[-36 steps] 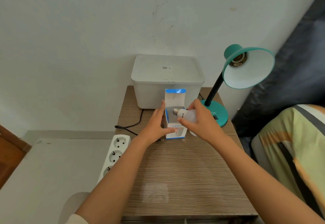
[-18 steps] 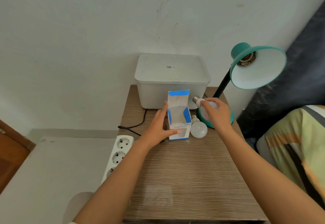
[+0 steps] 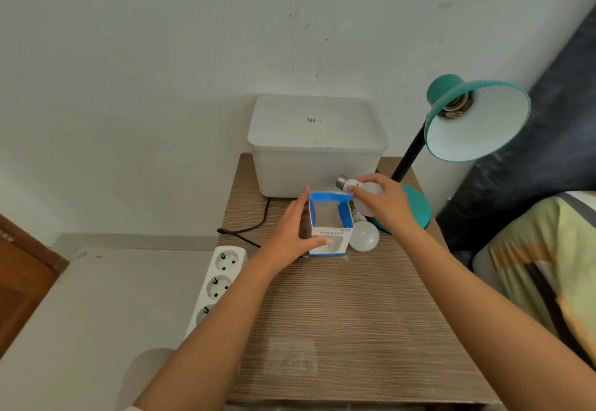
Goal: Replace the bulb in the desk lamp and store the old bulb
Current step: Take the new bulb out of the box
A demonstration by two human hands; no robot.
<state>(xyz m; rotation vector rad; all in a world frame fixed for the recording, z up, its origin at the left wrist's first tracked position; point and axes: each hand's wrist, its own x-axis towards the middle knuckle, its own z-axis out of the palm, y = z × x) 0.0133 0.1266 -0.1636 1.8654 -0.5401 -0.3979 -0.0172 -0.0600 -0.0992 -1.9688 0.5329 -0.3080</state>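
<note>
1. Right hand closed around a white bulb, screw base pointing left, just above the open box's right rim
2. Left hand clasping the blue-and-white box, upright on the wooden table
3. Second bulb lying just right of the box, touching it
4. Teal lamp at right, socket bare; white bin behind

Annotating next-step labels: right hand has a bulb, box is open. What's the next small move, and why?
Probably lower the held bulb into the open box. The right hand holds it just above the box's right edge, the left hand steadies the box, and a second bulb lies on the table beside it.
</note>
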